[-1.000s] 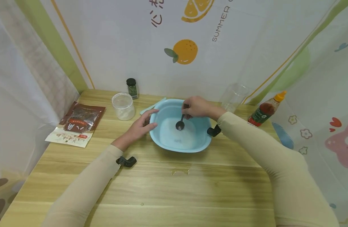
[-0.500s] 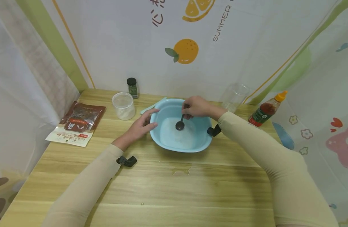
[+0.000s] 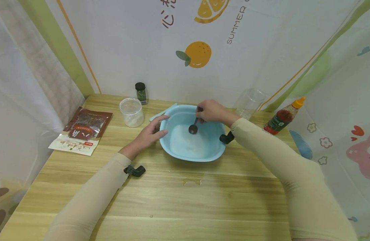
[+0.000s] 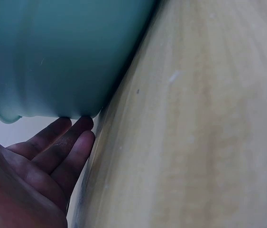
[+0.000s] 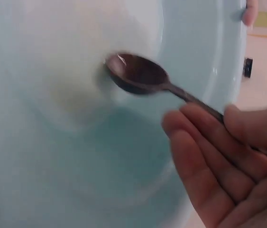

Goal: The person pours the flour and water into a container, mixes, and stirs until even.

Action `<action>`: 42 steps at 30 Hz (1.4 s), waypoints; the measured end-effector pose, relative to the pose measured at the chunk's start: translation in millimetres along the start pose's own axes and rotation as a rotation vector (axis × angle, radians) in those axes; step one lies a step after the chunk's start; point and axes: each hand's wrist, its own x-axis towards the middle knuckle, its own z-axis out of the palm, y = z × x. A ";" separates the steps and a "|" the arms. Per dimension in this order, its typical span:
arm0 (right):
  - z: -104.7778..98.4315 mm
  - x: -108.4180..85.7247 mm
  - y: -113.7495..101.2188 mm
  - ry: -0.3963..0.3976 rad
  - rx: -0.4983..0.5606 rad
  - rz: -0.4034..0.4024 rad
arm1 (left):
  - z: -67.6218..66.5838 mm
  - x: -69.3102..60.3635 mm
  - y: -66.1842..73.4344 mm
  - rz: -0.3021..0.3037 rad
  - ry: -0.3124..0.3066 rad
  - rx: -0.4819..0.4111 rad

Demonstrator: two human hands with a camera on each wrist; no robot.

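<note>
A light blue basin (image 3: 175,152) stands on the wooden table with cloudy whitish liquid in its bottom. At its left side, my left hand (image 3: 148,134) holds the rim with thumb and forefinger. In the left wrist view the other fingers (image 4: 78,145) touch the basin's outer wall (image 4: 71,61) low down. My right hand (image 3: 211,111) reaches over the back rim and pinches the handle of a dark spoon (image 3: 193,129), its bowl pointing down into the basin. Seen in the right wrist view, the spoon's bowl (image 5: 140,73) has a shiny wet spot.
Left of the basin are a clear tub (image 3: 132,113) with white contents, a black-capped spice jar (image 3: 141,93) and a brown packet (image 3: 85,129). Behind the basin lies a pale blue strip-shaped object (image 3: 160,113). A clear container (image 3: 251,102) and a red sauce bottle (image 3: 282,117) stand right.
The right hand and spoon have shifted slightly back and to the right within the basin. The left hand stays at the rim.
</note>
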 end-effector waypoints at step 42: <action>0.3 -9.0 -2.5 -0.279 0.120 -0.056 | 1.4 0.1 4.4 -0.008 -0.004 -0.025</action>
